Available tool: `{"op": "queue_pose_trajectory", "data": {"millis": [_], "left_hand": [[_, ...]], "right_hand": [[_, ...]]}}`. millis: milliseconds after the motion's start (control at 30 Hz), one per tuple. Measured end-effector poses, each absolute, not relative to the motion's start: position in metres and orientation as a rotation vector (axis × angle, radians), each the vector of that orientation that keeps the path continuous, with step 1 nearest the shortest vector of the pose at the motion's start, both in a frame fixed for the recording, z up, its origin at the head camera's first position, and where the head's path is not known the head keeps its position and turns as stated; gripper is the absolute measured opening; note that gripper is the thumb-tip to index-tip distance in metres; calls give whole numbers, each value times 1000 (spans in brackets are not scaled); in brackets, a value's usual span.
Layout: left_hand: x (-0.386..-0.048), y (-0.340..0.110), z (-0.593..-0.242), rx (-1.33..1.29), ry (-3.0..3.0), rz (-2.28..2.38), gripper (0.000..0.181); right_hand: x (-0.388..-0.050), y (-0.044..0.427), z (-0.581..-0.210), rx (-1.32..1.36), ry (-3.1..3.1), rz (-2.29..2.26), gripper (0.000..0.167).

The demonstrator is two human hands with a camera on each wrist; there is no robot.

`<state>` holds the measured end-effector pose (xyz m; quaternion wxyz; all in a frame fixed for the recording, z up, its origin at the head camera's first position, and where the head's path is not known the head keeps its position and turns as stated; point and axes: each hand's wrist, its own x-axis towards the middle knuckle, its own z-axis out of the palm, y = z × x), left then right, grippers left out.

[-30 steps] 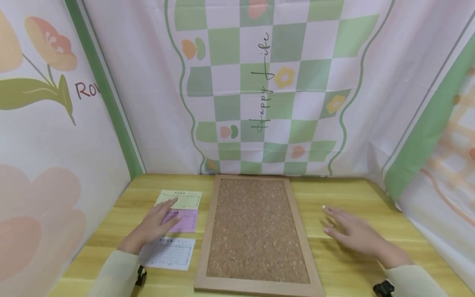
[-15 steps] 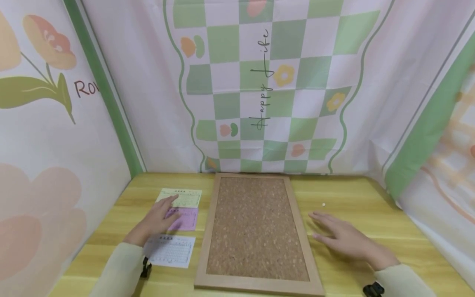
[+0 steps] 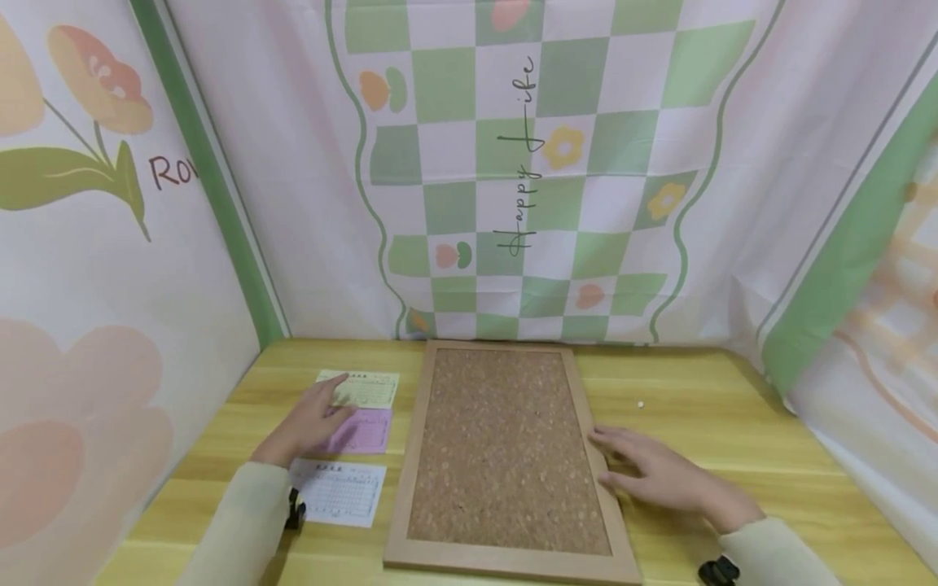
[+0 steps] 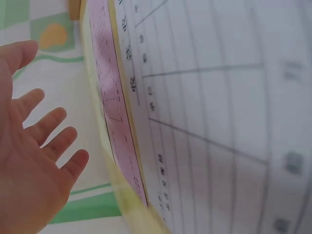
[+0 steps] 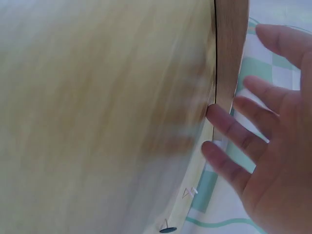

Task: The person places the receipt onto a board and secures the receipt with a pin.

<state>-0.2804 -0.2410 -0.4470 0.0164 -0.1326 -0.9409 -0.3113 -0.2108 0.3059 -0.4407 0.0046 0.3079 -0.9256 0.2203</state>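
Observation:
A wood-framed corkboard (image 3: pixel 509 456) lies flat on the table. On its left are a yellow printed slip (image 3: pixel 374 391), a purple slip (image 3: pixel 370 431) and a white slip (image 3: pixel 340 496). My left hand (image 3: pixel 308 423), fingers spread, is over the yellow and purple slips; in the left wrist view its fingers look clear of the paper. At the board's right edge is my right hand (image 3: pixel 659 472), fingers extended and holding nothing. Whether its fingertips touch the frame I cannot tell. In the right wrist view a white thumbtack (image 5: pixel 191 192) and a dark thumbtack (image 5: pixel 168 229) lie on the tabletop.
The wooden table (image 3: pixel 703 378) meets a checkered curtain (image 3: pixel 506 203) at the back. More printed fabric hangs at both sides. The board's far end lies close to the back curtain.
My right hand has moved left, from beside the white thumbtack to the board's frame. My left hand has shifted slightly forward over the slips.

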Motion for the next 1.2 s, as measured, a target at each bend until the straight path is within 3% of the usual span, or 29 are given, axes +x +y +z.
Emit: {"op": "queue_pose_trajectory", "data": {"millis": [567, 1200], "left_hand": [[-301, -261, -448, -341, -2933, -962, 66], [-335, -266, -448, -42, -3028, -1154, 85]], "right_hand": [[-212, 306, -438, 976, -2998, 645, 69], [-213, 307, -440, 966, -3010, 696, 69]]}}
